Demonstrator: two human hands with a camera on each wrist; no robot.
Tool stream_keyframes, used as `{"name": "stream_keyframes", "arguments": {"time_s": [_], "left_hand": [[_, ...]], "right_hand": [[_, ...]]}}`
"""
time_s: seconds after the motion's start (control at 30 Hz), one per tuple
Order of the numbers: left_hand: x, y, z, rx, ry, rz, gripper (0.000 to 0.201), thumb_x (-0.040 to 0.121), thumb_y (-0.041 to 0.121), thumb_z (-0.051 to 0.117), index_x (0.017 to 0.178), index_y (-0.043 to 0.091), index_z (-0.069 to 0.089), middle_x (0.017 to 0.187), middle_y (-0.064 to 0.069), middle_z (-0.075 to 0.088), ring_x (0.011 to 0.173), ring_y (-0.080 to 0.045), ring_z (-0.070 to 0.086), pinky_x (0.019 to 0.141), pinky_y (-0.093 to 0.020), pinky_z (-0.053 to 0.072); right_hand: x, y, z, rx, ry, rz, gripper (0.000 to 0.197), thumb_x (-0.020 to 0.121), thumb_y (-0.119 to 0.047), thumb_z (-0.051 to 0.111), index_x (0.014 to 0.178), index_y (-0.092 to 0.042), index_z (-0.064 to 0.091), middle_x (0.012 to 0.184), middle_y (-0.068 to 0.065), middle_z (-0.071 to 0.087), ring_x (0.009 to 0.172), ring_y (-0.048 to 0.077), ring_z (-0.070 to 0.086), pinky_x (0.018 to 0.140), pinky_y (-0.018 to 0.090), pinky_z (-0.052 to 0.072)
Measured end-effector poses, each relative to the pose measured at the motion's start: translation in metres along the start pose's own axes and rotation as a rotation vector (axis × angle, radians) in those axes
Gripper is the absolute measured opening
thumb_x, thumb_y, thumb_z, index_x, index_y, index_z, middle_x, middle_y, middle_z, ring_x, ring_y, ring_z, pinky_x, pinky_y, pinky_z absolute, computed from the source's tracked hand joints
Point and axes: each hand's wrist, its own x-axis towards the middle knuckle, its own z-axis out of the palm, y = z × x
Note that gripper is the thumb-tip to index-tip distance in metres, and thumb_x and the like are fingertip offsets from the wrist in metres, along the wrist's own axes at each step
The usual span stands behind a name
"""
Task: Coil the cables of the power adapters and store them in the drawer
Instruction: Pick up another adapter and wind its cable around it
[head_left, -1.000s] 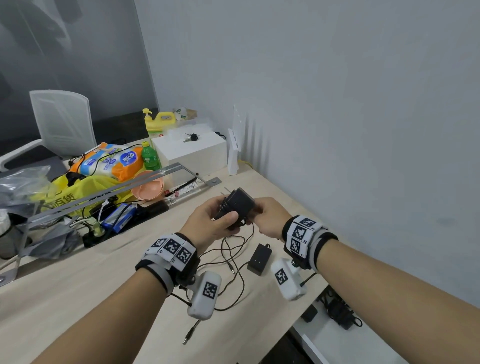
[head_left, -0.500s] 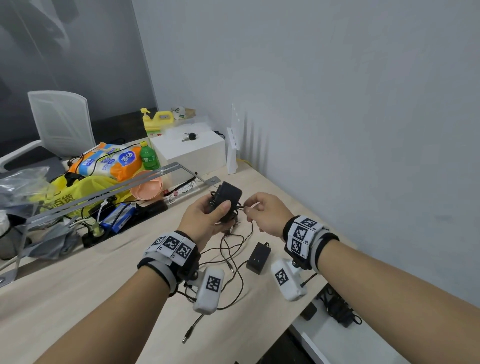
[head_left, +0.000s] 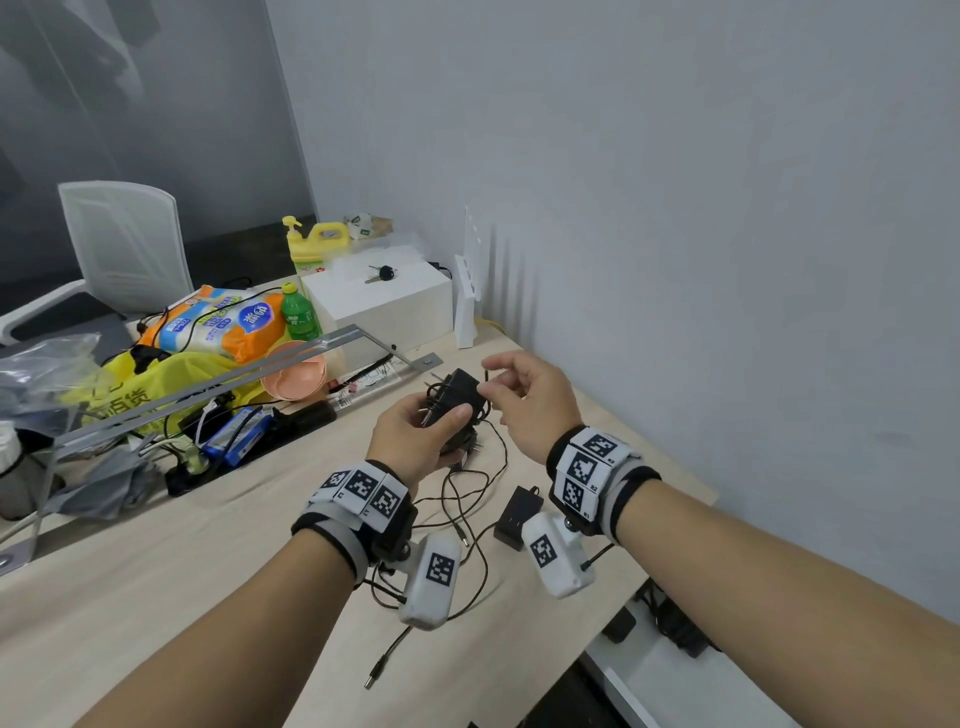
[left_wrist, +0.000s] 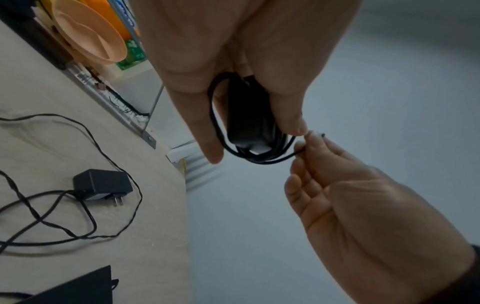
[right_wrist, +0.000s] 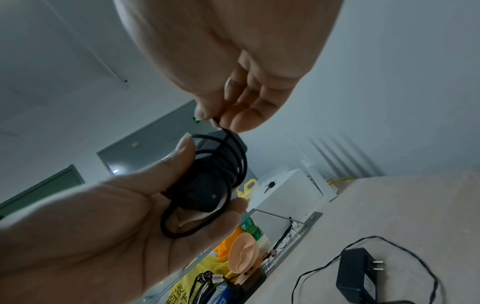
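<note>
Left hand (head_left: 415, 436) clasped around a black power adapter (head_left: 457, 397), held above the worktop (head_left: 156, 597) with several turns of cable (right_wrist: 233, 162) already looped about its body. Right hand (head_left: 524, 400), at 3 o'clock of the adapter, pinching the free cable end between thumb and fingertips (left_wrist: 310, 136), other fingers loosely curled. Judged nearly wound: only a short tail left to tuck. Second adapter (head_left: 517, 514) lying on the worktop at 5 o'clock of the held one, prongs out, its cord (head_left: 467, 488) sprawled loose and tangled toward 6 o'clock, barrel plug (head_left: 375, 675) near the worktop's front edge. Possibly another adapter under the left hand; too hidden to tell. Below the worktop edge at 4 o'clock, a white drawer (head_left: 649, 670), seemingly open with dark items inside. Left to do: finish this coil, wind the rest, stow everything in the drawer.
</note>
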Motion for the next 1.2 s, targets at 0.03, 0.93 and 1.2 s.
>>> {"name": "stream_keyframes", "arguments": {"time_s": [0.03, 0.93, 1.2], "left_hand": [[-0.001, 0.000, 0.001, 0.009, -0.004, 0.013, 0.038, 0.080, 0.016, 0.076, 0.114, 0.009, 0.062, 0.102, -0.016, 0.068, 0.079, -0.019, 0.072, 0.075, -0.042, 0.060], [0.010, 0.009, -0.022, 0.614, -0.088, 0.174, 0.042, 0.056, 0.036, 0.091, 0.091, 0.028, 0.069, 0.079, 0.005, 0.073, 0.072, -0.011, 0.071, 0.072, -0.036, 0.060], [0.008, 0.009, -0.031, 0.570, -0.150, 0.119, 0.043, 0.055, 0.021, 0.092, 0.089, 0.019, 0.067, 0.076, -0.002, 0.070, 0.064, -0.015, 0.068, 0.069, -0.039, 0.061]], "right_hand": [[0.001, 0.000, 0.000, -0.006, 0.021, -0.008, 0.018, 0.084, -0.014, 0.069, 0.087, -0.031, 0.065, 0.069, -0.009, 0.065, 0.062, 0.004, 0.058, 0.067, 0.030, 0.056], [-0.007, 0.014, 0.008, -0.422, -0.318, -0.531, 0.033, 0.091, -0.019, 0.052, 0.118, -0.015, 0.069, 0.088, 0.006, 0.068, 0.083, 0.022, 0.064, 0.076, 0.034, 0.053], [-0.007, 0.011, 0.018, -0.437, -0.333, -0.513, 0.022, 0.085, -0.025, 0.060, 0.098, -0.018, 0.076, 0.085, 0.000, 0.070, 0.080, 0.019, 0.065, 0.073, 0.035, 0.053]]}}
